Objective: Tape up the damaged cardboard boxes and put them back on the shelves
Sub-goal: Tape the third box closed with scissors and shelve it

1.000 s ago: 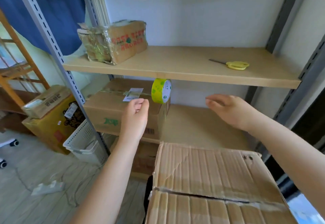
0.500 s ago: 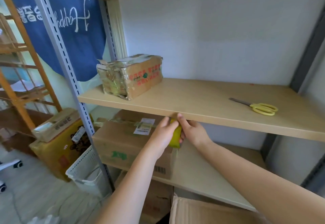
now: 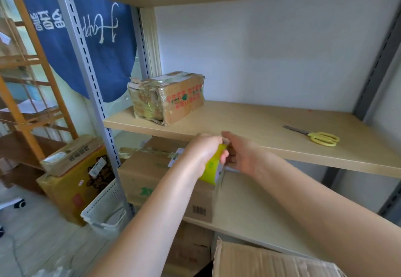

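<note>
The left hand [image 3: 205, 150] grips a yellow-green tape roll [image 3: 211, 167] just under the front edge of the middle shelf [image 3: 260, 124]; the right hand [image 3: 240, 153] pinches at the roll's far side. Both hover over a cardboard box [image 3: 152, 174] on the lower shelf [image 3: 249, 211]. Above, a heavily taped box [image 3: 167, 97] sits at the left and yellow scissors [image 3: 319, 138] lie well apart at the right. A damaged carton [image 3: 267, 261] blocks the bottom foreground. A white basket [image 3: 106, 207] stands on the floor.

White handwritten lettering on the blue cloth [image 3: 97, 44], left of the shelf post [image 3: 86, 77], appears mirrored: "Happy". The red print on the taped box [image 3: 167, 98] is too blurred to read.
</note>
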Demonstrator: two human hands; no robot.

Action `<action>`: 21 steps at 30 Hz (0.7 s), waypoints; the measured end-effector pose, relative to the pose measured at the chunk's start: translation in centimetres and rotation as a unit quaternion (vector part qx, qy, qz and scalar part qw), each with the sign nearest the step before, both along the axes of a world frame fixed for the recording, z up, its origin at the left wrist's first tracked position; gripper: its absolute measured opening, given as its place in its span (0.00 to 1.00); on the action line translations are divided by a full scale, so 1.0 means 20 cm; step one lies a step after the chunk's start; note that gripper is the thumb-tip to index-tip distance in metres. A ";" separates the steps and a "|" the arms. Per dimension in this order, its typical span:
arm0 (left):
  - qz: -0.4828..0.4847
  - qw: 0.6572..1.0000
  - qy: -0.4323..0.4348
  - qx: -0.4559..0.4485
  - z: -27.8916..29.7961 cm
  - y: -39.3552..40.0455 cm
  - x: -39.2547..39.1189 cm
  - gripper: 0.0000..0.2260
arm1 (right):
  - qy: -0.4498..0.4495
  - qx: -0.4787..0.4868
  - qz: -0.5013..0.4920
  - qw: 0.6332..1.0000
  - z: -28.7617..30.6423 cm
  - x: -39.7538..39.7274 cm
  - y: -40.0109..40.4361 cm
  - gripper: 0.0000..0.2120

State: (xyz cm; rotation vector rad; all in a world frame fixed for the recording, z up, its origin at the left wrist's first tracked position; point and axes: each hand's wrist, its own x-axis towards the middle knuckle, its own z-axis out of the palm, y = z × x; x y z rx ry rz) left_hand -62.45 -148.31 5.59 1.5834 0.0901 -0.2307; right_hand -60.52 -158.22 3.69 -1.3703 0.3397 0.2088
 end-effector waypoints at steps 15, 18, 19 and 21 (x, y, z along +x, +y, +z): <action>-0.202 0.956 -0.184 0.102 0.24 0.12 -0.34 0.10 | -0.069 0.090 0.145 0.983 0.33 -0.35 -0.44 0.07; -0.289 0.935 -0.151 0.137 0.16 0.06 -0.41 0.11 | -0.070 0.013 0.138 0.988 0.27 -0.50 -0.57 0.06; -0.321 0.926 -0.129 0.151 0.14 0.03 -0.43 0.12 | -0.077 -0.026 0.126 0.989 0.25 -0.56 -0.61 0.06; -0.382 0.906 -0.070 0.170 0.11 -0.03 -0.48 0.15 | -0.092 -0.101 0.084 0.987 0.20 -0.69 -0.68 0.08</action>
